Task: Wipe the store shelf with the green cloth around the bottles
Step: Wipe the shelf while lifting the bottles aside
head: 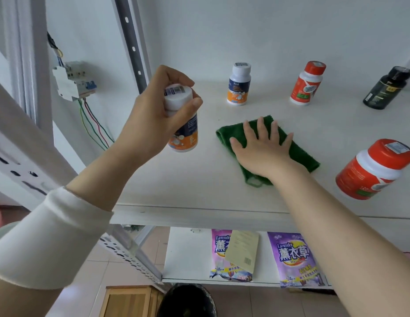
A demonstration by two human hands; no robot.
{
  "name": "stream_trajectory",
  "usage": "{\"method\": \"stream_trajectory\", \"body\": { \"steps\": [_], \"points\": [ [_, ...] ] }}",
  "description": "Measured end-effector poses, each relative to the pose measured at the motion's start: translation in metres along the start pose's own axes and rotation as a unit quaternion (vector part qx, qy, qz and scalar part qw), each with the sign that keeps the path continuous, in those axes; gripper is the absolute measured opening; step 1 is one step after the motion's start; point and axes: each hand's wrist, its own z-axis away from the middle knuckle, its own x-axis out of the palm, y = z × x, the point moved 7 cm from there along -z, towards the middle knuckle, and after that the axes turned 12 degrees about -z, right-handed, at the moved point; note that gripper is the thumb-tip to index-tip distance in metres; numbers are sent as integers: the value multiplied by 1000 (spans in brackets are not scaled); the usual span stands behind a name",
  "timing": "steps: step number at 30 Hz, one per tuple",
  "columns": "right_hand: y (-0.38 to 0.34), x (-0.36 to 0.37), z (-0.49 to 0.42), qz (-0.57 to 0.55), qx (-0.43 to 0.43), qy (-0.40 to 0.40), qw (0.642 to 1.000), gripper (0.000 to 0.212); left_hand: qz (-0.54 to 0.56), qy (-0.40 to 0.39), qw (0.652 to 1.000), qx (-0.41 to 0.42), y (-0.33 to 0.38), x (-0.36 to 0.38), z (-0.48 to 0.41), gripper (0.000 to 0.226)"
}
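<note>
My right hand (262, 147) lies flat, fingers spread, on the green cloth (300, 154) in the middle of the white shelf (199, 179). My left hand (151, 113) grips a white bottle with a blue and orange label (184, 131) by its cap and holds it lifted above the shelf's left part. A matching blue and orange bottle (239, 84) stands at the back. Two red bottles stand on the shelf, one at the back (307, 84) and one at the front right (373, 170). A dark bottle (386, 89) stands at the back right.
A grey perforated upright (133, 44) runs up the shelf's left rear. An electrical breaker box (73, 80) with coloured wires hangs on the left wall. The lower shelf holds purple lavender bags (293, 257) and a beige packet (244, 248). A black bin (188, 300) and a wooden box (128, 300) sit on the floor.
</note>
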Motion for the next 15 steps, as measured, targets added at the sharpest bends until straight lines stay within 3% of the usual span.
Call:
{"method": "stream_trajectory", "body": {
  "steps": [4, 7, 9, 12, 15],
  "points": [
    [-82, 30, 9, 14, -135, -10, 991, 60, -7, 32, 999, -9, -6, -15, -4, 18],
    [-125, 54, 63, -15, -291, -19, 956, 57, -10, 48, 999, -14, -9, -21, -8, 18],
    [-123, 58, 93, -37, -349, -11, 936, 57, -10, 53, 998, -20, -11, -21, -10, 19],
    [-90, 46, 80, -47, -311, 5, 949, 59, -13, 67, 997, -31, -14, -21, -13, 19],
    [-52, 22, 21, -26, -166, 12, 986, 60, -16, 72, 997, -37, -17, -20, -15, 19]
  ]
}}
